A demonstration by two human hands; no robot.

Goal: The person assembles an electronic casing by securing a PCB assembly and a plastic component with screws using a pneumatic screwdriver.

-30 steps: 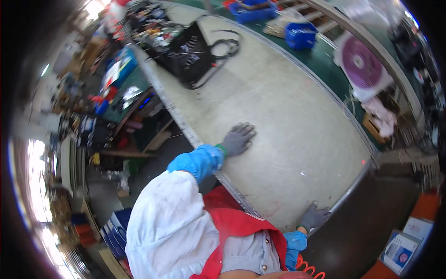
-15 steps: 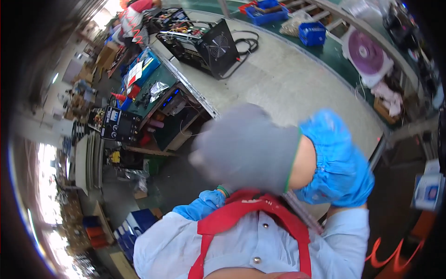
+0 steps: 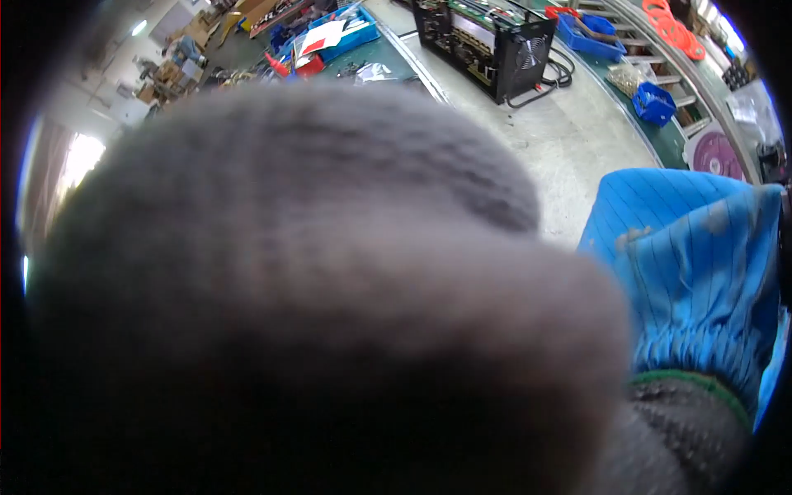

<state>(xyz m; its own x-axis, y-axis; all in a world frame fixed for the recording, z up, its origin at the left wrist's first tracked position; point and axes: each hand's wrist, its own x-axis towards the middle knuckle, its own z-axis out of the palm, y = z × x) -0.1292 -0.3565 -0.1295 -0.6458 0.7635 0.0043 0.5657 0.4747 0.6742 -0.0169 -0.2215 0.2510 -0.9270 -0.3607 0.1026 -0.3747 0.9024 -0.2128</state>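
Note:
A grey knitted glove (image 3: 330, 231) fills most of the view, very close and blurred. Its fingers look bunched or curled, but I cannot make out whether they hold anything, nor which hand wears it. At the lower right is my right hand (image 3: 693, 437), in a dark grey glove with a green hem, below a blue striped sleeve cover (image 3: 685, 264). Its fingers are hidden. No left forearm can be made out.
Beyond the gloves, an opened black electrical unit (image 3: 487, 49) with a fan grille stands on a pale surface (image 3: 569, 198). Blue bins (image 3: 654, 104) and a purple round fan (image 3: 716, 157) are at the right. A blue tray (image 3: 359, 31) with papers lies at the upper left.
The raised glove has given way to one much closer, hiding my torso and the lower scene. The right sleeve cover has shifted right. The background has swung right and up.

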